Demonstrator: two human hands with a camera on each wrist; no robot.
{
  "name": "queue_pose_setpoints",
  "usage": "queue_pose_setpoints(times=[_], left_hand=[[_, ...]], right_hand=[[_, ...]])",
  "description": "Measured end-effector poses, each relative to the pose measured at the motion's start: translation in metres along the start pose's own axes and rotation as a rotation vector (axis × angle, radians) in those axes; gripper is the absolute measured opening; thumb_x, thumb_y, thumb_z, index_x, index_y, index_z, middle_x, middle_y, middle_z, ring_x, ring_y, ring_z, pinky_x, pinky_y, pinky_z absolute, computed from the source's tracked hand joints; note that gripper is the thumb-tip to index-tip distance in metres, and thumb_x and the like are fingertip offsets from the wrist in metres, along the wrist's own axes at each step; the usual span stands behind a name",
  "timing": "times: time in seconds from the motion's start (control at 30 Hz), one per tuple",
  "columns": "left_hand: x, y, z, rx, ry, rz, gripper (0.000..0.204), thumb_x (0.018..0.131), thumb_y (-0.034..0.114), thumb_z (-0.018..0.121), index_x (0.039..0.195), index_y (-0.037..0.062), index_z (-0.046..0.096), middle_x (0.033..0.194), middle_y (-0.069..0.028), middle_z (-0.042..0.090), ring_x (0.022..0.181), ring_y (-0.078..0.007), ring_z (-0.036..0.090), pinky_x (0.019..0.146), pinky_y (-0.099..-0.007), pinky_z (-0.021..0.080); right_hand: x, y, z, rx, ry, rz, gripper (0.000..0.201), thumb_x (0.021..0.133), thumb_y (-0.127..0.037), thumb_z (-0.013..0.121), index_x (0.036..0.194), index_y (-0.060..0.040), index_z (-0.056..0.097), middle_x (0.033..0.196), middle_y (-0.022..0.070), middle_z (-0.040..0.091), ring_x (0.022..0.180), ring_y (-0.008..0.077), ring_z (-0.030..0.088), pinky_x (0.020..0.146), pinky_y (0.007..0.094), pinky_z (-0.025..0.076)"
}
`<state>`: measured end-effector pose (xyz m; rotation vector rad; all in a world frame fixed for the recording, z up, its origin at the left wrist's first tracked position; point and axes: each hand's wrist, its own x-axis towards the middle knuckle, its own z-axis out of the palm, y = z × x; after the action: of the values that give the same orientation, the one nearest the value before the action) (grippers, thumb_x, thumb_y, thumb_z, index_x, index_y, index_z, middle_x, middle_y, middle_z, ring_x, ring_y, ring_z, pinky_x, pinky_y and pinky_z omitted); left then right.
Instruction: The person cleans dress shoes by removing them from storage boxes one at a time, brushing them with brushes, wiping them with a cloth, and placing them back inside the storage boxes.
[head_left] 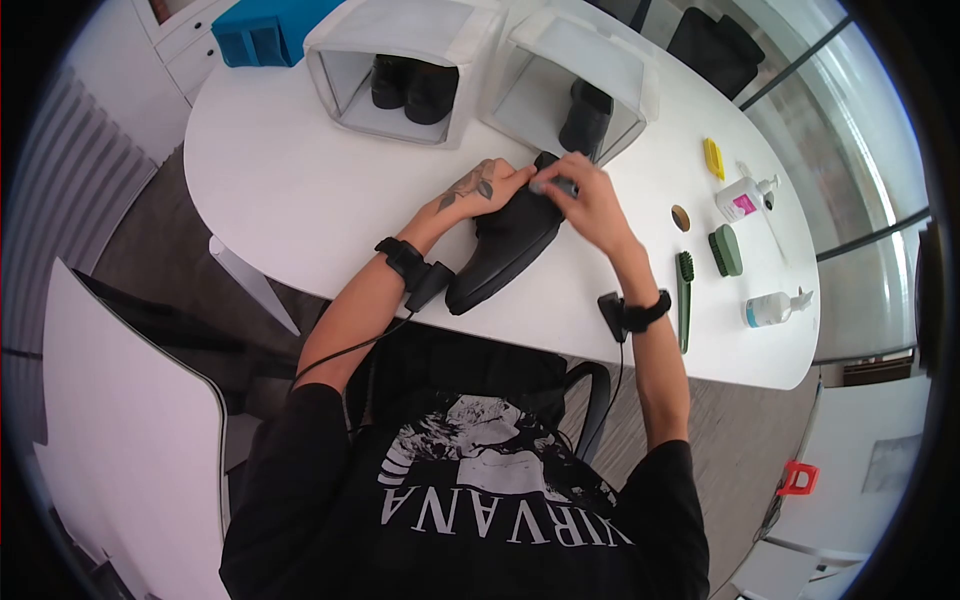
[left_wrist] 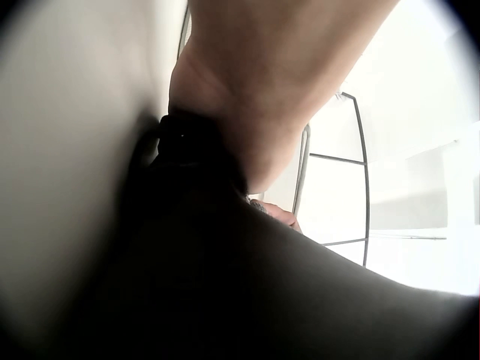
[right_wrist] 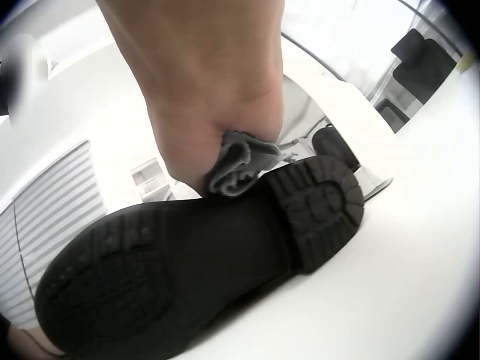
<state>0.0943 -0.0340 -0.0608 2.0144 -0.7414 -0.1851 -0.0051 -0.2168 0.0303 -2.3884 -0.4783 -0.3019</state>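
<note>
A black leather boot (head_left: 515, 240) lies on its side near the table's front, toe pointing toward the person. Its treaded sole (right_wrist: 217, 255) faces the right wrist camera. My left hand (head_left: 490, 187), tattooed on its back, grips the boot by its upper part. A bunched grey cloth (right_wrist: 244, 165) is pinched in my right hand (head_left: 590, 205), against the boot's side near the heel. The dark boot blocks much of the left wrist view and hides most fingers there.
Two pale open boxes (head_left: 390, 22) stand behind the hands, with black footwear (head_left: 428, 92) inside. To the right on the white table (head_left: 300, 215) lie a green-handled brush (head_left: 685, 300), a green scrub brush (head_left: 726, 250), a yellow item (head_left: 713, 158) and pump bottles (head_left: 742, 200).
</note>
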Motion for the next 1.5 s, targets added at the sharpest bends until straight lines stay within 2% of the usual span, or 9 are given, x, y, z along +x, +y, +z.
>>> queue_pose_setpoints(times=[0.2,0.37,0.47,0.63,0.97,1.13,1.23,1.27,1.5], left_hand=[[-0.002,0.017,0.0,-0.008,0.005,-0.032,0.075,0.105,0.055,0.056,0.068,-0.0094,0.046,0.061,-0.0176,0.031,0.058,-0.0249,0.032,0.055,-0.0445,0.039],[-0.005,0.019,0.005,-0.013,0.034,0.07,0.073,0.105,0.055,0.055,0.072,-0.0098,0.052,0.06,-0.0194,0.036,0.057,-0.0251,0.034,0.056,-0.0439,0.041],[-0.009,0.022,0.004,-0.017,0.055,0.08,0.071,0.105,0.054,0.055,0.074,-0.0098,0.056,0.059,-0.0198,0.039,0.056,-0.0247,0.036,0.056,-0.0436,0.042],[-0.009,0.022,0.001,-0.053,0.019,-0.019,0.069,0.106,0.051,0.056,0.074,-0.01,0.055,0.059,-0.019,0.039,0.056,-0.0237,0.036,0.056,-0.0436,0.041],[-0.017,0.042,-0.002,-0.063,-0.093,0.268,0.058,0.096,0.045,0.072,0.071,-0.0061,0.059,0.058,-0.0155,0.041,0.056,-0.0253,0.035,0.058,-0.0414,0.04],[-0.023,0.044,0.019,0.106,0.398,0.523,0.047,0.088,0.04,0.079,0.066,0.0002,0.068,0.056,-0.0127,0.057,0.056,-0.0347,0.054,0.064,-0.0439,0.051],[-0.028,0.051,0.007,0.26,0.603,0.326,0.044,0.088,0.039,0.078,0.065,0.0024,0.07,0.058,-0.0155,0.061,0.059,-0.0367,0.061,0.064,-0.0446,0.052],[-0.028,0.055,-0.003,0.237,0.476,0.117,0.047,0.09,0.042,0.076,0.064,0.0039,0.07,0.059,-0.0171,0.063,0.061,-0.0384,0.065,0.064,-0.0447,0.053],[-0.022,0.045,-0.029,0.268,0.269,0.354,0.057,0.1,0.046,0.066,0.065,0.0009,0.062,0.055,-0.0158,0.055,0.055,-0.0368,0.058,0.065,-0.0445,0.048]], right_hand=[[-0.037,-0.068,0.012,0.125,-0.295,-0.176,0.008,0.094,-0.004,0.072,0.101,-0.001,0.073,0.095,0.0127,0.065,0.095,0.0316,0.06,0.082,0.0401,0.049],[-0.035,-0.039,-0.002,-0.024,-0.229,-0.267,0.009,0.094,-0.002,0.07,0.103,-0.0012,0.071,0.099,0.0127,0.063,0.096,0.0327,0.059,0.085,0.0403,0.05],[-0.027,-0.028,-0.015,-0.035,-0.089,0.065,0.013,0.092,0.001,0.068,0.104,-0.0002,0.066,0.105,0.0141,0.062,0.101,0.0367,0.062,0.088,0.0416,0.051],[-0.039,-0.068,0.015,0.073,-0.256,-0.245,0.017,0.089,0.001,0.069,0.104,-0.0013,0.062,0.103,0.0161,0.057,0.102,0.0385,0.059,0.088,0.0455,0.049],[-0.071,-0.066,0.009,0.001,-0.3,-0.118,0.011,0.092,0.0,0.067,0.102,-0.0012,0.062,0.1,0.0139,0.059,0.1,0.0366,0.059,0.087,0.0457,0.05],[-0.097,-0.091,0.03,0.063,-0.209,-0.171,0.017,0.091,-0.002,0.073,0.106,-0.0009,0.064,0.106,0.0122,0.061,0.104,0.0334,0.062,0.089,0.0415,0.053],[-0.1,-0.075,0.015,0.057,0.011,0.044,0.019,0.09,-0.003,0.075,0.106,-0.0016,0.065,0.107,0.0132,0.06,0.1,0.0332,0.063,0.086,0.0403,0.053],[-0.099,-0.069,0.012,0.023,0.091,0.108,0.02,0.09,-0.003,0.075,0.106,-0.0024,0.064,0.109,0.0135,0.06,0.098,0.0333,0.064,0.083,0.0388,0.053],[-0.064,-0.063,0.021,0.116,-0.001,-0.035,0.016,0.094,-0.001,0.07,0.108,-0.0012,0.061,0.114,0.0145,0.058,0.104,0.0338,0.062,0.09,0.0403,0.052]])
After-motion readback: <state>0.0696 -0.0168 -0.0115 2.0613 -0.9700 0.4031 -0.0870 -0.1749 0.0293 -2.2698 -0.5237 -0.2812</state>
